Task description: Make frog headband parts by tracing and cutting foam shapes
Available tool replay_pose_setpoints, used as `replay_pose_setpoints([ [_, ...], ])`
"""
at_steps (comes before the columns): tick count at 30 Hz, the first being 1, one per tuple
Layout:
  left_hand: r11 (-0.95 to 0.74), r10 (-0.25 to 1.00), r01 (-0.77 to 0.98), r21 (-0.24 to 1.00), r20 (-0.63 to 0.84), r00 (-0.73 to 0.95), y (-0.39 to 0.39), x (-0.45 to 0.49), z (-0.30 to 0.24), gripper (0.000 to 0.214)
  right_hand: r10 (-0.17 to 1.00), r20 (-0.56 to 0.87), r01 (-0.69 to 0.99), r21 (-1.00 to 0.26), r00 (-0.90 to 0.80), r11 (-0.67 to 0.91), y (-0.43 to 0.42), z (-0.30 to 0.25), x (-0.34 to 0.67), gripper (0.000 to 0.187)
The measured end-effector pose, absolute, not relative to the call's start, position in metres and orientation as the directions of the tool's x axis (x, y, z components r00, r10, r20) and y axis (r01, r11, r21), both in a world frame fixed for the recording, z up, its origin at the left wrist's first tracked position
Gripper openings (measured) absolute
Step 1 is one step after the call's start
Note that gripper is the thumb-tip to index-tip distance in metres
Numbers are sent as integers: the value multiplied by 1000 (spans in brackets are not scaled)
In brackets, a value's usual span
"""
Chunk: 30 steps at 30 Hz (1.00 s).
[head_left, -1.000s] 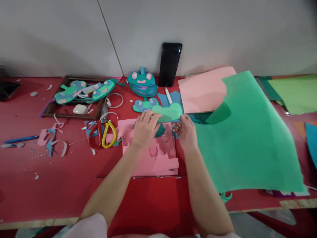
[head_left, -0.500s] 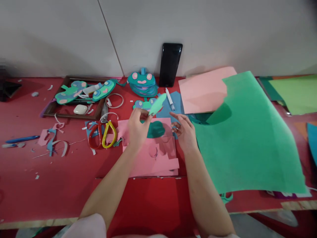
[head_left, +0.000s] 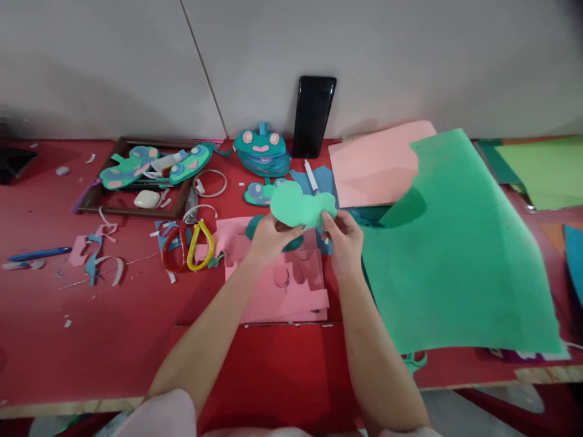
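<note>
A light green rounded cutout, of paper or thin foam, is held up between both hands. My left hand pinches its lower left edge. At its right end, my right hand grips it with thumb and fingers. Beneath my hands lies a darker green cutout, partly covered, on pink sheets with shapes cut from them. Just behind is a green frog-like face piece, partly hidden by the held cutout.
Red-and-yellow-handled scissors lie left of the pink sheets. A brown frame holds craft pieces and a white case. Stacked frog faces and a black phone stand by the wall. A large green sheet covers the right side.
The light green cutout has turned from nearly edge-on to broadside. My right hand has closed on its right end, where before it was apart from it.
</note>
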<state>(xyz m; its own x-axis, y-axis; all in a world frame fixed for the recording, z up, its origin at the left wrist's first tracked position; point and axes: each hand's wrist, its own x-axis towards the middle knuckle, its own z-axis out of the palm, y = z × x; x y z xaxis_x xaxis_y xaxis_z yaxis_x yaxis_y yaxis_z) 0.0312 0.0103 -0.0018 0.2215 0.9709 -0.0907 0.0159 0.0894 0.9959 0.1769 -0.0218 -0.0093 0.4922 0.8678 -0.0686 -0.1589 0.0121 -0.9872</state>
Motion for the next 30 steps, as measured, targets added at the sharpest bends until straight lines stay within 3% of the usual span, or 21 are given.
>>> replay_pose_setpoints([
  [3, -13, 956, 209, 978, -49, 290, 15, 18, 1, 21, 803, -13, -77, -996, 596, 41, -21, -12, 182, 24],
  [9, -130, 988, 680, 721, 150, 30, 33, -18, 3, 15, 722, 115, 77, -993, 683, 86, -21, -17, 188, 22],
  [15, -27, 989, 769, 639, 130, -73, 34, -29, 9, 9, 711, 92, 51, -996, 697, 79, -21, -14, 187, 23],
  [20, 132, 991, 869, 478, -84, -104, 30, -35, 9, 18, 703, 5, -58, -996, 712, 65, -20, -12, 187, 27],
  [26, 33, 996, 904, 427, -86, 5, 29, -40, -5, 21, 713, -15, -81, -995, 701, 58, -21, -11, 186, 25],
  [30, 23, 996, 889, 457, -84, 18, 30, -39, -9, 20, 712, -26, -100, -993, 702, 62, -21, -11, 185, 26],
])
